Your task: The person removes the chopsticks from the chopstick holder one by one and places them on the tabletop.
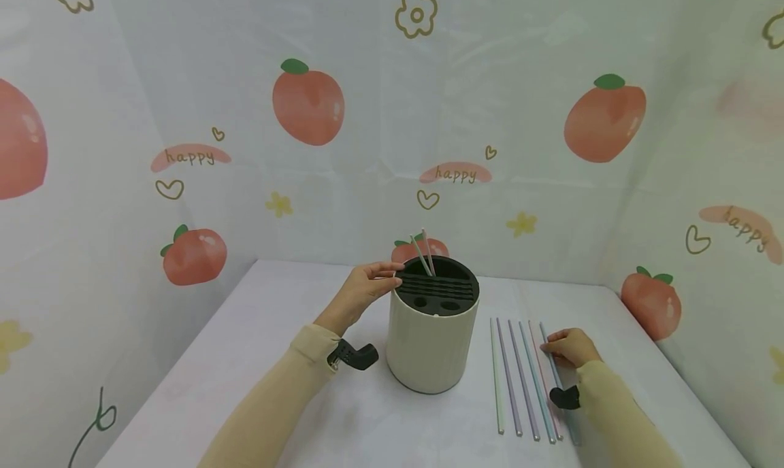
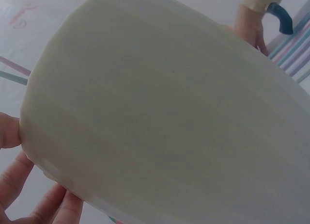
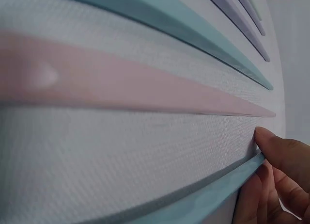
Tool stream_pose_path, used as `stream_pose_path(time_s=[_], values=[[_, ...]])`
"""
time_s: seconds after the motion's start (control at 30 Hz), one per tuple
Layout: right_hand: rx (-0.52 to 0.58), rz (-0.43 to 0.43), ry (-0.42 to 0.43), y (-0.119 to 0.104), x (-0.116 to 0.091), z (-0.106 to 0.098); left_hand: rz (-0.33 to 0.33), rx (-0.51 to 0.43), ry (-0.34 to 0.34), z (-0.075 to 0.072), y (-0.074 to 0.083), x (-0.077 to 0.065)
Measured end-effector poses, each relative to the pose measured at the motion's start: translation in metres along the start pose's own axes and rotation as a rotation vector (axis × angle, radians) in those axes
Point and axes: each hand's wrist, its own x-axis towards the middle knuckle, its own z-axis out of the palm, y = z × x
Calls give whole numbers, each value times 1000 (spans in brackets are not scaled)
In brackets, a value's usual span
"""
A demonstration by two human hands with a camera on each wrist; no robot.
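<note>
A cream cylindrical knife holder (image 1: 431, 349) with a black slotted top (image 1: 436, 290) stands upright on the table. Two chopsticks (image 1: 422, 254), one greenish and one pink, lean inside its rear opening. My left hand (image 1: 361, 291) holds the holder's upper left rim; in the left wrist view fingertips (image 2: 51, 202) lie against its side. To the right, my right hand (image 1: 572, 347) pinches the thin far end of the rightmost blue chopstick (image 3: 213, 190) between thumb and fingers. Beside it lies a pink chopstick (image 3: 145, 86), then another blue chopstick (image 3: 193, 37).
Further left in the same row lie two purple chopsticks (image 1: 523, 379) and a green one (image 1: 497, 379). The white-covered table (image 1: 257, 332) meets a printed cloth backdrop (image 1: 367, 182) with fruit pictures. Black straps (image 1: 358, 356) sit on both wrists.
</note>
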Motion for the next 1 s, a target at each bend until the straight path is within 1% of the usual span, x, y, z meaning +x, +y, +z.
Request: stream_pose_path(time_s=[0.17, 0.33, 0.57, 0.67, 0.8, 0.87, 0.93, 1.0], values=[[-16, 16, -9, 2, 3, 0, 0, -5, -6, 0, -2, 0], [-10, 28, -16, 4, 5, -1, -1, -7, -9, 0, -2, 0], [-6, 21, -49, 6, 8, -4, -6, -4, -3, -1, -2, 1], [7, 34, -31, 5, 7, -4, -8, -3, -6, 0, -2, 1], [69, 36, -23, 2, 3, -4, -11, -4, -1, 0, -1, 1], [117, 25, -21, -1, 2, -6, -11, -5, 4, 0, -1, 1], [166, -9, -8, -8, -1, -7, -13, -8, 9, 0, -1, 1], [229, -75, 13, -20, -3, -8, -14, -12, 9, 0, -1, 1]])
